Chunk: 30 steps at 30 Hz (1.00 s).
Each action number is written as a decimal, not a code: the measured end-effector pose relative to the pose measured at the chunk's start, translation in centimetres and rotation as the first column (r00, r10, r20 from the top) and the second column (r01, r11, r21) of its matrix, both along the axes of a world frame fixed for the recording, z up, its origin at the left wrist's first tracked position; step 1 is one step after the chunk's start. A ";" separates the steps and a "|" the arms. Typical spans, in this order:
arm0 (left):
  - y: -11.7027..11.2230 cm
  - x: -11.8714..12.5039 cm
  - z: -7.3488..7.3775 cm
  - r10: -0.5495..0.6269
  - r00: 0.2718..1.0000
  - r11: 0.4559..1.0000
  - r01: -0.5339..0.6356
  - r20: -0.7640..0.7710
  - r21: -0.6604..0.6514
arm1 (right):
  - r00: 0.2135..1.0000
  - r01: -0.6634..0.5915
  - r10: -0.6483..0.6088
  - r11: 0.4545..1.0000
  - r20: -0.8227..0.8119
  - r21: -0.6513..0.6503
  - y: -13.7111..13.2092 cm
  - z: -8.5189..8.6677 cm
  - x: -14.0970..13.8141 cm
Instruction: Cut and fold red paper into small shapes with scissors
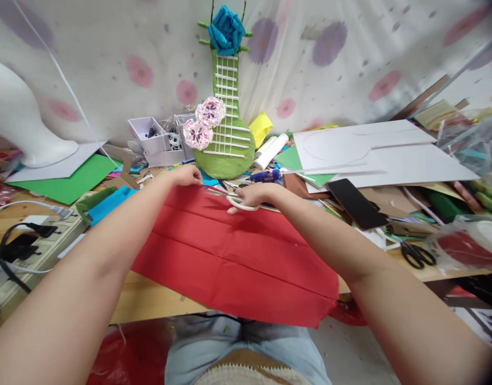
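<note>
A large red paper sheet (233, 256) with fold creases lies across the wooden table and hangs over its near edge. My left hand (185, 175) pinches the sheet's far edge, fingers closed on it. My right hand (252, 195) is closed round white-handled scissors (240, 202), whose blades point left along that far edge toward my left hand. Both forearms reach forward over the sheet.
A green paper guitar (225, 136) with a blue flower stands against the curtain. White boards (374, 152), a black phone (356, 203), black scissors (416, 254), a blue glue gun (266, 175), small white boxes (153, 141), green paper (69, 179) and a power strip (29, 243) crowd the table.
</note>
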<state>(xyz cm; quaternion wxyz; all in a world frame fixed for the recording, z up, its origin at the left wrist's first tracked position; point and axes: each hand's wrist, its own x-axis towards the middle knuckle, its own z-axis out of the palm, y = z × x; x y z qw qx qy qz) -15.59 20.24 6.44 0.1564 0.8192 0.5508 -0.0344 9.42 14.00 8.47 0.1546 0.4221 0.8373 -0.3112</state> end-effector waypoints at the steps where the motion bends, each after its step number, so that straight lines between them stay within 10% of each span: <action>1: 0.0 0.0 0.2 -0.001 1.000 1.000 0.001 0.018 -0.004 | 0.999 -0.012 0.010 0.998 0.032 0.061 -0.4 -0.2 -0.2; 8: -0.4 0.0 0.9 0.036 0.996 0.999 -0.033 0.077 -0.036 | 0.988 -0.004 -0.050 0.938 0.145 0.347 -1.6 -0.9 -1.5; 30: 0.2 -1.0 0.7 0.079 0.984 0.994 -0.064 0.161 -0.092 | 0.986 -0.051 0.000 0.950 0.164 0.308 0.4 -0.3 -4.9</action>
